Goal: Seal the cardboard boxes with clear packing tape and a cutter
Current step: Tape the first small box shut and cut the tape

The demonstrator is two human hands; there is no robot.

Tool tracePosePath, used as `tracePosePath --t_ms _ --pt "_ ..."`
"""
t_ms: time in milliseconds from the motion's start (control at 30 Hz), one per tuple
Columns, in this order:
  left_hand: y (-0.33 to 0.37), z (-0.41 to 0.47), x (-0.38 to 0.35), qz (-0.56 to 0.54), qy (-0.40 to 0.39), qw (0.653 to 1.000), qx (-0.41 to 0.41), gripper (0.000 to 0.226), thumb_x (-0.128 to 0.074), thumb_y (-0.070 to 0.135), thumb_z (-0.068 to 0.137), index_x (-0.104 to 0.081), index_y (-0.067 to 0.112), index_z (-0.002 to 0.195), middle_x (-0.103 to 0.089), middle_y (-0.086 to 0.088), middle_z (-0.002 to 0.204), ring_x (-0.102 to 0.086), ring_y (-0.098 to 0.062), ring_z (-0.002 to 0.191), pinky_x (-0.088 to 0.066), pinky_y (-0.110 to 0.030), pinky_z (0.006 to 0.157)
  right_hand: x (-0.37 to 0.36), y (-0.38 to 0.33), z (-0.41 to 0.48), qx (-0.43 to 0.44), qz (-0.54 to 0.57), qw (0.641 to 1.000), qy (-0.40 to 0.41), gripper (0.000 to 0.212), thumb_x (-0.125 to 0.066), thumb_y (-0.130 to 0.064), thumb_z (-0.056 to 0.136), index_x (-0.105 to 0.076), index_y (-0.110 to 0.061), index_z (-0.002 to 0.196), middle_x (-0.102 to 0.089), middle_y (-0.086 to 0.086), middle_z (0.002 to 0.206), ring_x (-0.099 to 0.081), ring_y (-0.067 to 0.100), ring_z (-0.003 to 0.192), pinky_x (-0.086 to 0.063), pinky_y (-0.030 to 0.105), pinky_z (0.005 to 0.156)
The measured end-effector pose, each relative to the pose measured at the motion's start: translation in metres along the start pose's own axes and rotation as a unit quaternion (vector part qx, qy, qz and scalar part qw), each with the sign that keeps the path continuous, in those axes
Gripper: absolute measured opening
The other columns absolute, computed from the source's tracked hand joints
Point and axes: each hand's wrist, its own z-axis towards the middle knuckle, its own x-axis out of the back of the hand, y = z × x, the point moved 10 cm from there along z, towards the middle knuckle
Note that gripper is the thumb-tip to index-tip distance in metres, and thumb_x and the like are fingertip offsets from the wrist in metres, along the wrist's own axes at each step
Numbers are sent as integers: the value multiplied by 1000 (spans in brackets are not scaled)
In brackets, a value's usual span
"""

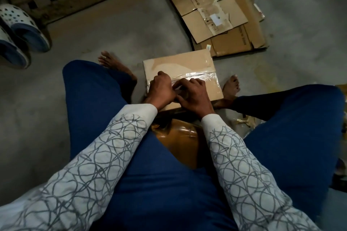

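Both grips sit curled on the top seam of the small brown cardboard box [180, 63], which stands on the grey concrete floor [112, 33] between the feet. Left hand [161, 88] and right hand [193, 93] flank a pale item; cannot tell whether either holds it. Clear shiny tape strip [204, 75] already spans the seam. Judged: this box is nearly sealed, cut pending. Flattened cardboard boxes [206, 10] lie beyond, unsealed.
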Motion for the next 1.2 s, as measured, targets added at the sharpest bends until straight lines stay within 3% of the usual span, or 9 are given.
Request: tracePosePath --t_ms 167,300,533,667,867,967,1033,1100,1200 --pt "10 1 6 68 55 996 -35 31 -64 29 90 -64 5 109 -66 -19 111 -62 -40 104 -49 -40 82 7 18 3 -34 23 999 19 26 -77 -25 76 -68 -17 99 -73 1 88 -63 29 85 -44 40 86" --pt "-6 16 -4 -37 18 999 -33 15 -75 21 83 -80 19 96 -76 -7 101 -70 -27 97 -57 -35 84 14 43 4 -99 97 990 32 32 -86 -31 74 -71 -18 100 -68 -5 85 -63 22 89 -48 34 79" --pt "-45 38 -4 -162 -22 986 13 8 -76 18 85 -80 11 86 -76 -10 93 -69 -24 92 -55 -32 84 21 104 8 -234 126 960 83 39 -73 -48 86 -69 -21 114 -66 0 113 -51 20 113 -41 33 98" --pt "-62 38 -15 -382 -50 915 117 26 -59 -1 94 -64 12 72 -65 -1 77 -58 -7 74 -45 -7 57 22 155 7 -361 75 925 89 53 -70 -48 86 -61 -15 128 -61 13 128 -49 33 126 -37 40 106" --pt "-73 49 -49 -604 -93 758 226 27 -43 4 98 -59 15 80 -71 4 61 -67 -8 54 -53 -17 50 19 200 3 -479 34 877 -1 85 -67 -49 90 -29 -8 154 -28 15 160 -21 27 149 -15 31 110" --pt "-76 55 -48 -567 -89 787 226 23 -49 5 95 -64 16 80 -71 7 60 -65 -6 53 -48 -14 47 -5 217 2 -502 120 854 -61 73 -69 -54 87 -51 -6 139 -56 14 141 -49 32 132 -38 29 96" --pt "-80 56 -42 -539 -65 809 228 22 -57 8 92 -64 18 74 -67 9 55 -61 -4 51 -45 -12 44 -2 210 17 -475 132 870 -21 78 -71 -66 72 -61 -13 128 -66 10 127 -61 33 118 -48 33 97" --pt "-84 57 -31 -529 -43 817 224 22 -59 6 89 -63 17 70 -65 10 53 -59 -2 47 -44 -13 44 7 205 40 -442 132 887 29 83 -65 -76 57 -65 -22 120 -70 4 118 -65 28 109 -53 43 96" --pt "-90 64 -9 -514 -22 836 190 24 -58 2 88 -64 18 71 -67 11 64 -60 1 53 -46 -11 48 19 186 79 -404 147 902 39 67 -68 -67 70 -62 -29 124 -68 0 122 -63 24 113 -51 46 98"
